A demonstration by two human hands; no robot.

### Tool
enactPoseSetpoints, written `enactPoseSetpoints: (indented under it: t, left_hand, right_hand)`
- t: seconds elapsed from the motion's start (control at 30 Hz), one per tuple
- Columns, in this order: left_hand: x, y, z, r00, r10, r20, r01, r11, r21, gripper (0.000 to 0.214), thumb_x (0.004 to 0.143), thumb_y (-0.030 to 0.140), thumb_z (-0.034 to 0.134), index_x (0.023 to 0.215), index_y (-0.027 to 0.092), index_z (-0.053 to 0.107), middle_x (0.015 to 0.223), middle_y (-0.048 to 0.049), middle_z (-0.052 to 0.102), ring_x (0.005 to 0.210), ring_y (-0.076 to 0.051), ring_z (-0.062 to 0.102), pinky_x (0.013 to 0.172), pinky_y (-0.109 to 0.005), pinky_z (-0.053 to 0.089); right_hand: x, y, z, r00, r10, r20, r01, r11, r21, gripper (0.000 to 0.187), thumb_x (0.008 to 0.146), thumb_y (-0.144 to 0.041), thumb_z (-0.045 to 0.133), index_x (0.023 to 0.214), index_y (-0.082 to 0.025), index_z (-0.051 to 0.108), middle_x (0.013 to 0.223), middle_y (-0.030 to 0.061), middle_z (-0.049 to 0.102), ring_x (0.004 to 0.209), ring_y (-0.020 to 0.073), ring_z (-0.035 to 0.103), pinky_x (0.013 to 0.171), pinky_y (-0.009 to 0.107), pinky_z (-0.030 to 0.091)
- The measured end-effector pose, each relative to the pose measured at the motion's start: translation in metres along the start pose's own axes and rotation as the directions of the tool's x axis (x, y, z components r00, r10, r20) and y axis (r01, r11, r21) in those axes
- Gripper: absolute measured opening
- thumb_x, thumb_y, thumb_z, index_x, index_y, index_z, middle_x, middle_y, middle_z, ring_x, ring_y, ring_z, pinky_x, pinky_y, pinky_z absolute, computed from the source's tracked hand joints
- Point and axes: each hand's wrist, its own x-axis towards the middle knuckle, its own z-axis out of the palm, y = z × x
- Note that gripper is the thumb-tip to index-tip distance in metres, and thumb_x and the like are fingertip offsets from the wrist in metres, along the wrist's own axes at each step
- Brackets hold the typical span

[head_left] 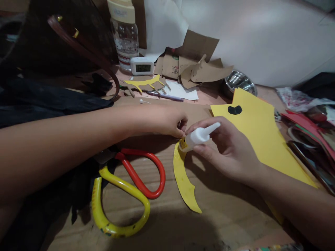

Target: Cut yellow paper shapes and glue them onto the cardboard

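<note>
My right hand [227, 150] is wrapped round a small white glue bottle [195, 137], its pointed nozzle tilted up to the right. Beneath the bottle, a curved yellow paper piece [184, 181] lies on the wooden table and reaches down toward me. My left hand [172, 120] is closed in a pinch at the upper end of that paper, where the fingertips of both hands nearly meet. The bottle hides part of this spot. Left of the paper lie large scissors [141, 174] with one red and one yellow handle; their blades are hidden under my left forearm.
Yellow sheets [261, 132] with a black patch lie at right, by a steel bowl [239, 83]. Behind my hands are cardboard scraps [201, 71], a pen [167, 96], a small clock [142, 66] and a water bottle [124, 38]. Dark cloth [52, 104] lies at left.
</note>
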Motion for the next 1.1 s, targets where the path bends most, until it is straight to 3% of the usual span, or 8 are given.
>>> enactPoseSetpoints:
  t: [0.1, 0.3, 0.53, 0.7, 0.77, 0.83, 0.97, 1.1]
  left_hand:
    - [0.001, 0.003, -0.002, 0.994, -0.097, 0.054, 0.093, 0.993, 0.066, 0.027, 0.085, 0.044, 0.065, 0.094, 0.020, 0.073, 0.086, -0.0028, 0.072, 0.072, -0.017, 0.056, 0.065, -0.028, 0.036]
    - [0.000, 0.010, -0.006, 0.984, -0.152, 0.092, 0.146, 0.987, 0.074, 0.026, 0.084, 0.041, 0.065, 0.098, 0.021, 0.072, 0.085, -0.0014, 0.071, 0.069, -0.015, 0.054, 0.064, -0.027, 0.033]
    - [0.003, 0.003, -0.001, 0.987, -0.133, 0.087, 0.130, 0.991, 0.045, 0.024, 0.082, 0.036, 0.066, 0.100, 0.023, 0.072, 0.087, -0.0003, 0.073, 0.068, -0.015, 0.056, 0.060, -0.028, 0.032]
    - [0.002, 0.006, -0.002, 0.982, -0.166, 0.089, 0.160, 0.984, 0.075, 0.019, 0.083, 0.034, 0.066, 0.097, 0.023, 0.072, 0.085, 0.0002, 0.073, 0.068, -0.015, 0.056, 0.059, -0.027, 0.031]
    - [0.002, 0.007, -0.002, 0.979, -0.182, 0.087, 0.176, 0.981, 0.076, 0.019, 0.083, 0.034, 0.066, 0.097, 0.023, 0.071, 0.085, 0.0003, 0.072, 0.067, -0.014, 0.055, 0.058, -0.026, 0.031]
    - [0.002, 0.007, -0.002, 0.984, -0.157, 0.084, 0.152, 0.986, 0.065, 0.019, 0.083, 0.033, 0.065, 0.098, 0.022, 0.071, 0.086, 0.0003, 0.072, 0.068, -0.014, 0.055, 0.059, -0.026, 0.032]
    - [0.001, 0.006, -0.003, 0.988, -0.131, 0.086, 0.127, 0.991, 0.048, 0.022, 0.083, 0.036, 0.065, 0.099, 0.022, 0.071, 0.087, -0.0001, 0.073, 0.071, -0.015, 0.058, 0.062, -0.027, 0.034]
    - [0.000, 0.005, -0.004, 0.993, -0.096, 0.066, 0.091, 0.993, 0.080, 0.025, 0.082, 0.043, 0.065, 0.093, 0.022, 0.072, 0.084, -0.0004, 0.071, 0.070, -0.016, 0.057, 0.060, -0.027, 0.032]
  right_hand:
    - [-0.001, 0.004, 0.004, 0.999, -0.016, 0.028, 0.019, 0.995, -0.100, 0.028, 0.091, -0.024, 0.071, 0.115, -0.024, 0.055, 0.110, 0.0089, 0.070, 0.103, 0.0261, 0.068, 0.090, 0.046, 0.054]
    - [-0.003, -0.001, 0.002, 0.988, -0.065, 0.137, 0.090, 0.980, -0.180, 0.029, 0.091, -0.022, 0.070, 0.117, -0.023, 0.055, 0.111, 0.0082, 0.071, 0.103, 0.0250, 0.069, 0.089, 0.041, 0.055]
    - [-0.006, -0.008, 0.003, 0.933, -0.140, 0.330, 0.157, 0.987, -0.028, 0.025, 0.093, -0.020, 0.067, 0.115, -0.018, 0.055, 0.107, 0.0102, 0.072, 0.099, 0.0217, 0.070, 0.086, 0.033, 0.056]
    - [-0.009, -0.020, -0.005, 0.860, -0.134, 0.493, 0.079, 0.988, 0.132, 0.025, 0.092, -0.021, 0.071, 0.114, -0.016, 0.059, 0.105, 0.0117, 0.074, 0.096, 0.0219, 0.072, 0.083, 0.034, 0.058]
    - [-0.009, -0.029, -0.012, 0.870, -0.108, 0.481, 0.017, 0.982, 0.190, 0.029, 0.090, -0.022, 0.076, 0.115, -0.019, 0.061, 0.106, 0.0094, 0.074, 0.098, 0.0218, 0.072, 0.083, 0.033, 0.059]
    - [-0.007, -0.035, -0.020, 0.923, -0.087, 0.374, 0.002, 0.975, 0.223, 0.031, 0.089, -0.022, 0.078, 0.116, -0.022, 0.062, 0.108, 0.0071, 0.074, 0.101, 0.0225, 0.072, 0.085, 0.033, 0.059]
    - [0.001, -0.026, -0.026, 0.979, -0.152, 0.139, 0.136, 0.984, 0.113, 0.034, 0.085, -0.017, 0.079, 0.113, -0.024, 0.062, 0.110, 0.0061, 0.073, 0.104, 0.0244, 0.070, 0.090, 0.037, 0.058]
    - [0.007, -0.006, -0.018, 0.967, -0.158, 0.200, 0.178, 0.980, -0.090, 0.029, 0.087, -0.018, 0.075, 0.111, -0.023, 0.059, 0.108, 0.0075, 0.073, 0.101, 0.0238, 0.071, 0.087, 0.039, 0.057]
